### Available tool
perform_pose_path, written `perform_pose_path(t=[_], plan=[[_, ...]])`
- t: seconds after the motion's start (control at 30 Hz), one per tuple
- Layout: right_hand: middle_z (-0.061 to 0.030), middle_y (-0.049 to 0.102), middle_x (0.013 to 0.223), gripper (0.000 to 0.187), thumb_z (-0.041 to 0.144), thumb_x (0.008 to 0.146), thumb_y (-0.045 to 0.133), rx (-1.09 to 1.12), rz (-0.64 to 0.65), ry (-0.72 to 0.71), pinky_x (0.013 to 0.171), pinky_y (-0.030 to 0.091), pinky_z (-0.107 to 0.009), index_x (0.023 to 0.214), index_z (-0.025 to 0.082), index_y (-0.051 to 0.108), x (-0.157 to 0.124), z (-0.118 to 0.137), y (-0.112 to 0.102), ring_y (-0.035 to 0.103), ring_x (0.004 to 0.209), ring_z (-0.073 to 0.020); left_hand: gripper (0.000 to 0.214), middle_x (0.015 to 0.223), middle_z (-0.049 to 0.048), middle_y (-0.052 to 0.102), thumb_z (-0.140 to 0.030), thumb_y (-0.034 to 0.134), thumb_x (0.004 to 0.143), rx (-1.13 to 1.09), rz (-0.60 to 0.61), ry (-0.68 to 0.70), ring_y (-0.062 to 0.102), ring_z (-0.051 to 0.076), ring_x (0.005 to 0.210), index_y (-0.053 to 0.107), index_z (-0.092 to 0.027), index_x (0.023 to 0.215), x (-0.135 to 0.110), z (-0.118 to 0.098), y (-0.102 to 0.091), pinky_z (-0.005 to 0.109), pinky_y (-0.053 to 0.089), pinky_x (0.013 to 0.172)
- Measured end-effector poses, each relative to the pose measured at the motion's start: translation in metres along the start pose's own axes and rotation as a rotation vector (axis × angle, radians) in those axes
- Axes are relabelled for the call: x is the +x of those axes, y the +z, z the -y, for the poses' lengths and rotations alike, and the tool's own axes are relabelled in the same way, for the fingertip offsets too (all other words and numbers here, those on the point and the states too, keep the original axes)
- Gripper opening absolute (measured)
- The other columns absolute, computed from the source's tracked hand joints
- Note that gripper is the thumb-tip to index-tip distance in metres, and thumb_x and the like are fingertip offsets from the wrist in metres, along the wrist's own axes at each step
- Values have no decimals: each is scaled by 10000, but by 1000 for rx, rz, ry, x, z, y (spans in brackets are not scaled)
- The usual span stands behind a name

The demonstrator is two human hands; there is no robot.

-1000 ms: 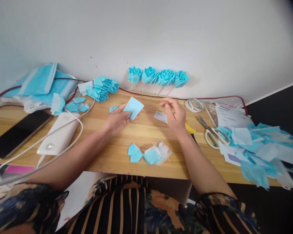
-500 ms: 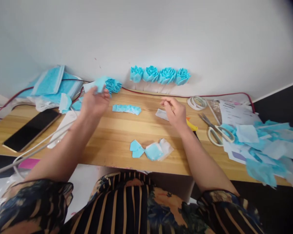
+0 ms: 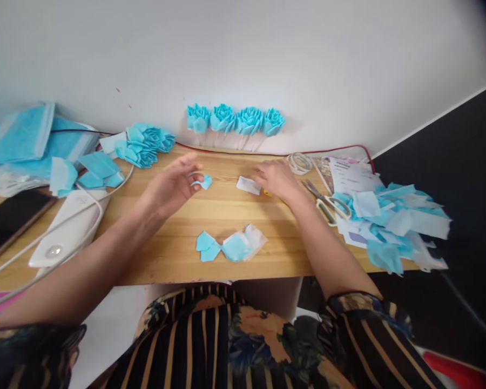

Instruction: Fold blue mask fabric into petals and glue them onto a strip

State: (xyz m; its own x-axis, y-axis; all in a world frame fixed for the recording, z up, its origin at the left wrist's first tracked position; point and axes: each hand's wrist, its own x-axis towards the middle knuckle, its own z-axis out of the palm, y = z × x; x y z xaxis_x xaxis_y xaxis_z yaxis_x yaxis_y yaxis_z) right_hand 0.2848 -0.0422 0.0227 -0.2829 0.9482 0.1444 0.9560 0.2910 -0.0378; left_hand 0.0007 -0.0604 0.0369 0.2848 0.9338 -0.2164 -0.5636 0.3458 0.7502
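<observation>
My left hand (image 3: 173,186) reaches over the table with thumb and fingers apart, around a pleated light-blue strip (image 3: 206,181); most of the strip is hidden behind the fingers, and no firm grip shows. My right hand (image 3: 278,179) lies low, palm down, beside a small white piece (image 3: 248,185). A bit of a yellow tool (image 3: 266,192) peeks out beneath that hand; the blurred fingers hide their hold. Closer to me lie cut light-blue petal pieces (image 3: 208,246) and a blue piece with a whitish sheer end (image 3: 237,247).
Several blue flowers on pale stems (image 3: 249,120) lean on the wall, with more flowers (image 3: 143,145) at left. Blue face masks (image 3: 20,135), a phone (image 3: 14,221) and a white device with cables (image 3: 71,227) lie left. Scissors (image 3: 328,205), a tape roll (image 3: 299,163) and scraps (image 3: 392,216) lie right.
The view has turned right. My left hand has come away from the flowers at left, letting go of a blue piece there, to the pleated strip. My right hand has lowered over the yellow tool.
</observation>
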Motion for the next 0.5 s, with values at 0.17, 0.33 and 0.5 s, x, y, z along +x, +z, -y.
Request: perform_pose_path(t=[0.17,0.33,0.5], plan=[[-176,775,1101,235,255,922,602,-72,83,-5,975,412,-430,1047,149,771,2,9,9,689,1057,-302,123,640,4,579,-33,556,737,164,107,-41,569,107,524,620,-135,710,13,28,7,213,405,470],[-83,791,923,187,232,908,561,328,-98,74,824,465,-359,900,178,739,-2,23,6,706,867,-236,133,536,-21,465,-46,518,695,220,98,-44,480,88,436,582,-147,636,17,36,5,192,316,418],[-3,722,761,208,376,858,623,980,-212,124,618,454,-266,866,183,699,-12,33,13,638,682,-159,147,482,-61,340,-42,541,684,226,104,-20,376,62,365,551,-163,601,17,40,-4,177,253,392]])
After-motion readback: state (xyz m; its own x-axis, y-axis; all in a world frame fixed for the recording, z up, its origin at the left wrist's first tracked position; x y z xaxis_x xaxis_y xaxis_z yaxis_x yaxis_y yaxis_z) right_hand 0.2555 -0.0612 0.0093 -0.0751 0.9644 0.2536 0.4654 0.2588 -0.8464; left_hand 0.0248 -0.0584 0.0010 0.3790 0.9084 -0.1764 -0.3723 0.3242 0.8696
